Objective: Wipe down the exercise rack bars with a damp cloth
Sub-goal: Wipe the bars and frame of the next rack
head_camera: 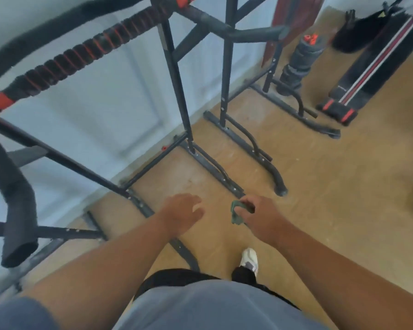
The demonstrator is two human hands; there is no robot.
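Note:
A black exercise rack (177, 75) with steel uprights and foam-padded bars stands on the wooden floor against the white wall. Its padded top bar (65, 60) with red bands runs across the upper left, and a padded arm (17, 206) hangs at the left. My right hand (260, 215) grips a bunched green cloth (237, 213) in the air, close above the floor bar's near end (234, 189). My left hand (184, 213) hovers beside it with relaxed fingers, holding nothing and touching no bar.
A second rack frame (272, 96) stands further right with floor feet jutting toward me. A black bench with red and white stripes (367, 67) and rolled dark gear (301, 55) lie at the far right. My white shoe (248, 258) is on the floor below my hands.

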